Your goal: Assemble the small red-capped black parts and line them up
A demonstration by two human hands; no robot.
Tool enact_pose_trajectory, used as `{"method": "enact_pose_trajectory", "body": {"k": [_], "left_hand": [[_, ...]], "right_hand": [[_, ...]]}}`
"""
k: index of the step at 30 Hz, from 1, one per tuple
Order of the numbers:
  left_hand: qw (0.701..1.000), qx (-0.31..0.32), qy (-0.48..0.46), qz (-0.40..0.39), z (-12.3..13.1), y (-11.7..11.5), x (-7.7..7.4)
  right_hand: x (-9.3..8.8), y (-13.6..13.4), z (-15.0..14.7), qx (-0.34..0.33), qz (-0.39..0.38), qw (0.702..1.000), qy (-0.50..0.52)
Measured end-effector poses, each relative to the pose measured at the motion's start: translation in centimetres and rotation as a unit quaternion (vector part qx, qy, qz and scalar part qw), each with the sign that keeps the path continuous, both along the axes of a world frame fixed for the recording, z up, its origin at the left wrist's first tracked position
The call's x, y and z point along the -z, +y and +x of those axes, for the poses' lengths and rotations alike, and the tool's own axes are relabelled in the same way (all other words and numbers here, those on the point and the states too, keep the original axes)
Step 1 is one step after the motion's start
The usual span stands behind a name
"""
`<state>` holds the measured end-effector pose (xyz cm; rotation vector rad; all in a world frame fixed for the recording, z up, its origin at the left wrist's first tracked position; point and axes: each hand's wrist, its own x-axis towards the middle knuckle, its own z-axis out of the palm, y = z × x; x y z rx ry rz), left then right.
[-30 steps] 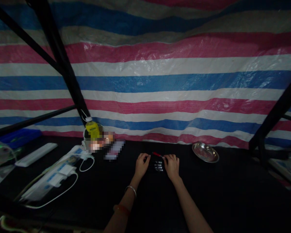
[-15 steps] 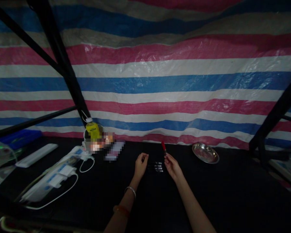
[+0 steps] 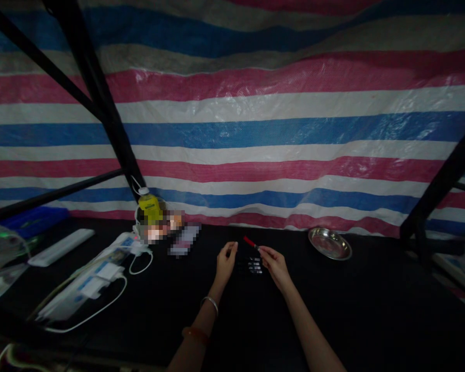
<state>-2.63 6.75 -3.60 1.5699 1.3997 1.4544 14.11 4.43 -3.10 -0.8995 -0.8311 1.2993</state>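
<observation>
Nearest, over dark surface (image 3: 248, 320): L hand (image 3: 225, 263) half-curled, thumb nr index; can't tell if it grips anything. R hand (image 3: 275, 264) pinches the red tool (image 3: 250, 242) by its silver end, red end angled up-L into the gap btwn hands. Row of small dark items (image 3: 254, 266) w/ silver ends sits btwn hands, just nearer than the tool. Metal plate (image 3: 330, 244) farther R, well apart; yellow bottle (image 3: 150, 205) far L. Striped sheet (image 3: 279, 133) behind.

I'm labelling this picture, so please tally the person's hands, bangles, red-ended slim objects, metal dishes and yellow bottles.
Hands: 2 (left hand, right hand)
Bangles: 2 (silver bangle, orange bangle)
Red-ended slim object: 1
Metal dish: 1
Yellow bottle: 1
Total: 7
</observation>
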Motion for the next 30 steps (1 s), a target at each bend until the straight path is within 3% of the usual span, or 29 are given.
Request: {"method": "enact_pose_trajectory", "body": {"k": [8, 15, 24, 30], "left_hand": [[0.999, -0.005, 0.027, 0.032, -0.2, -0.3, -0.2], [0.999, 0.016, 0.004, 0.031, 0.0, -0.6, -0.5], [0.999, 0.017, 0.007, 0.028, 0.0, -0.2, -0.1], [0.997, -0.003, 0.071, 0.038, -0.2, 0.3, 0.6]], "right_hand": [[1.3, 0.5, -0.7, 0.047, 0.061, 0.988, -0.135], [1.6, 0.2, -0.3, 0.115, 0.121, 0.946, -0.279], [1.2, -0.4, -0.4, 0.119, 0.172, 0.900, -0.381], [1.4, -0.4, -0.4, 0.106, 0.187, 0.884, -0.416]]}}
